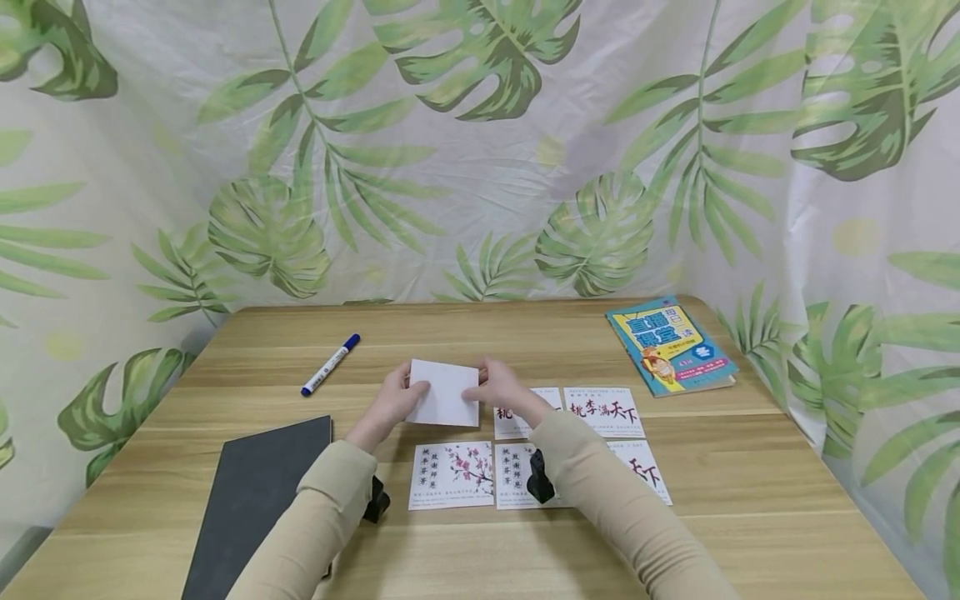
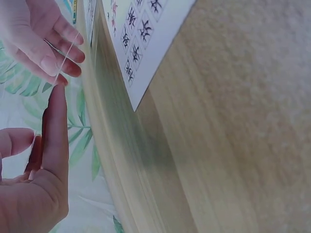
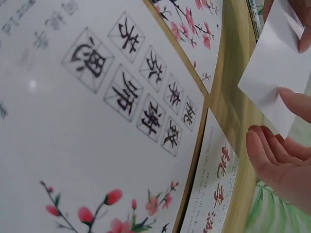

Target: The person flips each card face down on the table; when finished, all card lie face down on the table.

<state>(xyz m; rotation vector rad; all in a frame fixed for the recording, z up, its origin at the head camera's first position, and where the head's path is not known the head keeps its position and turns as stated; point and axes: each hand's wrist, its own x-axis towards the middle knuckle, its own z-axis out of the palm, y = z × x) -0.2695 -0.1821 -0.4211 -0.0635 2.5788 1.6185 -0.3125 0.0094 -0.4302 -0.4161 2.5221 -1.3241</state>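
A small white card (image 1: 446,408), its plain side facing up, is held between both hands above the table. My left hand (image 1: 392,402) pinches its left edge, thumb on the upper face. Opposite, my right hand (image 1: 504,388) grips the right edge, with the thumb (image 3: 295,103) lying on the white face in the right wrist view. Seen from the left wrist, the card shows almost edge-on as a thin line. Just below it lies a plum-blossom card (image 1: 452,477) with black characters. A similar card (image 1: 516,493) is partly covered by the right arm.
A red-lettered card (image 1: 606,410) and several others lie in rows under the right forearm. At the back right is a blue-and-yellow book (image 1: 671,346). Left of the hands are a blue-capped marker (image 1: 330,365) and a dark flat folder (image 1: 258,492). A leaf-patterned curtain (image 1: 480,150) hangs behind the table.
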